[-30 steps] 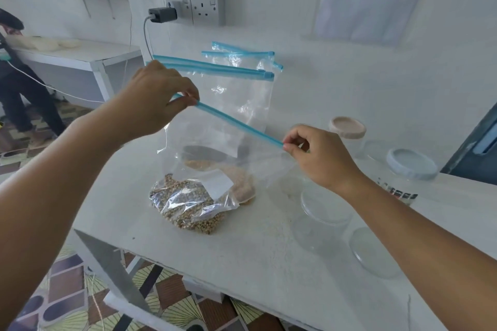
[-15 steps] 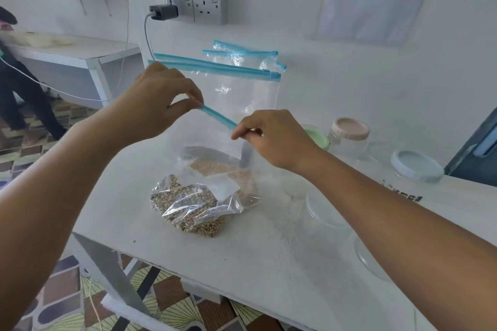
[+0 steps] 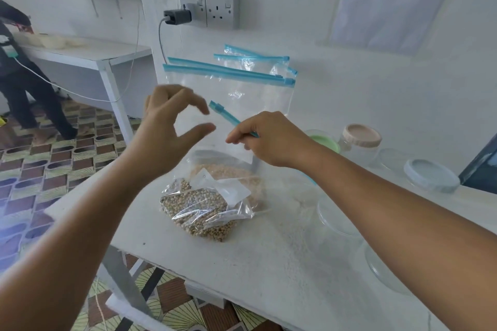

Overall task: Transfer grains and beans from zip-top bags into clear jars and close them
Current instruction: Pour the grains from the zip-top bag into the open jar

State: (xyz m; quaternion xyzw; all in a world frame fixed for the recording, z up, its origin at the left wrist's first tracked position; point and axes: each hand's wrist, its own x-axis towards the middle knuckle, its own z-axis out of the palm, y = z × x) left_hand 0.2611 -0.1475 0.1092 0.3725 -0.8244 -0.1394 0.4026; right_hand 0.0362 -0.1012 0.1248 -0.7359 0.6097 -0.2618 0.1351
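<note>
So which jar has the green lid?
The jar with the green lid is the one peeking out just behind the right hand. The jar beside it has a beige lid, and the farthest right one has a pale blue lid.

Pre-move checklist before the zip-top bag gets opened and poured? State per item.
1. Right hand grip on the blue zip strip: ok, pinched.
2. Left hand grip on the strip: not ok, fingers spread, holding nothing.
3. Zip open: cannot tell.
4. Bag of beans resting on the table: ok.
5. Open jar ready: cannot tell; green-lidded jar, beige-lidded jar and pale blue-lidded jar are capped, clear items near the right forearm are unclear.
</note>
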